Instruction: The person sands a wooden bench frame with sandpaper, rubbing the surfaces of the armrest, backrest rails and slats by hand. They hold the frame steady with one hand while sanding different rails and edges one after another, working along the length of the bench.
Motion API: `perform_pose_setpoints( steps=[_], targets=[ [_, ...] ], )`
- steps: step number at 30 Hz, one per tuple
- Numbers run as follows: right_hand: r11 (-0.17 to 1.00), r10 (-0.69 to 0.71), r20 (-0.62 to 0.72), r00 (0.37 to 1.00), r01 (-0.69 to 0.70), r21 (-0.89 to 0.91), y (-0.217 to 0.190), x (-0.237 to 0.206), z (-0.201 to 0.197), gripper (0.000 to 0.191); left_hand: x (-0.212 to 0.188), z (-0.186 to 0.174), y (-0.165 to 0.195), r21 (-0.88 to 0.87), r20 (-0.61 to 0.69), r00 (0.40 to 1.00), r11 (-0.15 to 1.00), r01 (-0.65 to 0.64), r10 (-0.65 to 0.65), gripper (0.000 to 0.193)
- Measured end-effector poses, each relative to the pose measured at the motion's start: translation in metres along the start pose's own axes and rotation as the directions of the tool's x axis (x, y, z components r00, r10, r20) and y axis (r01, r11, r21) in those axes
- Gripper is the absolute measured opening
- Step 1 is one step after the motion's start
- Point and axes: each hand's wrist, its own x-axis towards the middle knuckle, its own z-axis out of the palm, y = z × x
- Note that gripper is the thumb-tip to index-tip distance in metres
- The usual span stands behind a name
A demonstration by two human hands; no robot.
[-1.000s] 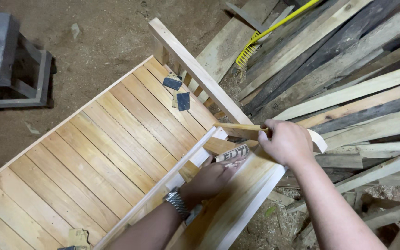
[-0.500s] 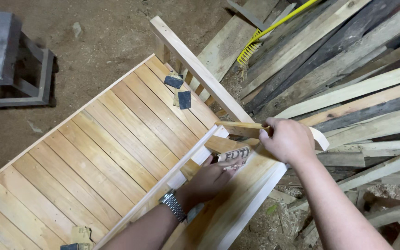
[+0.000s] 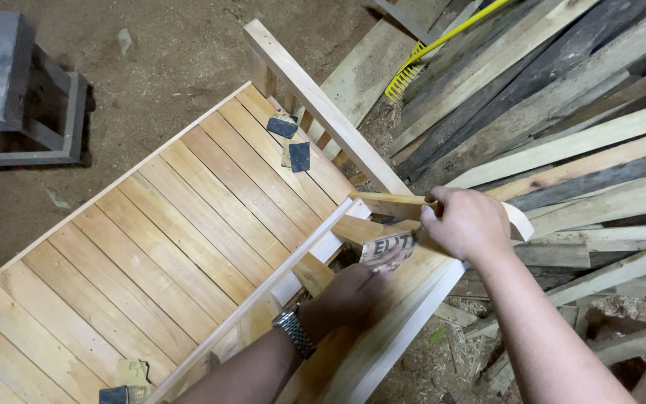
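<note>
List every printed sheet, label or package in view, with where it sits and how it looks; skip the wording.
Sandpaper sheet: under the left hand's fingertips on the wooden frame, pale backing with dark print, curled.
Two dark sandpaper pieces: on the slatted panel near its far rail, small, squarish, no print visible.
No signs or screens.

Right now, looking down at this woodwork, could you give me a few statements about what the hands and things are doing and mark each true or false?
1. The left hand presses a piece of sandpaper against the wooden bench. True.
2. The right hand holds a hammer. False: it grips the curved wooden armrest.
3. A wristwatch sits on the left wrist. True.
4. The two dark sandpaper pieces lie on the dirt floor. False: they lie on the bench slats.
5. A yellow rake rests on the stacked planks. True.
</note>
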Motion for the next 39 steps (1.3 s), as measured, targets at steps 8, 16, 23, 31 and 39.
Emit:
perform_pose_setpoints(
  steps=[8, 16, 23, 31, 39],
  targets=[
    [0.999, 0.001, 0.005, 1.000, -0.001, -0.039, 0.000, 0.003, -0.002, 0.035, 0.055, 0.004, 0.011, 0.053, 0.018, 1.000, 0.998, -0.023, 0.022, 0.066],
    [1.000, -0.003, 0.015, 1.000, 0.003, -0.013, -0.001, -0.001, 0.000, 0.034, 0.083, 0.004, -0.026, 0.142, 0.002, 0.980, 0.970, -0.195, 0.197, 0.066],
    [1.000, 0.024, 0.052, 0.998, -0.023, -0.015, -0.006, -0.002, -0.006, 0.033, 0.118, 0.006, -0.062, 0.092, -0.054, 0.984, 0.982, -0.163, 0.168, 0.067],
    [1.000, -0.024, -0.020, 1.000, 0.024, -0.013, -0.003, -0.005, -0.006, 0.030, 0.142, 0.001, -0.101, 0.144, -0.032, 0.976, 0.968, -0.207, 0.214, 0.065],
    [0.999, -0.026, -0.042, 0.999, 0.027, 0.024, -0.004, -0.007, -0.007, 0.032, 0.157, 0.009, -0.102, -0.123, 0.003, 0.990, 0.983, -0.137, 0.139, 0.067]
  ],
)
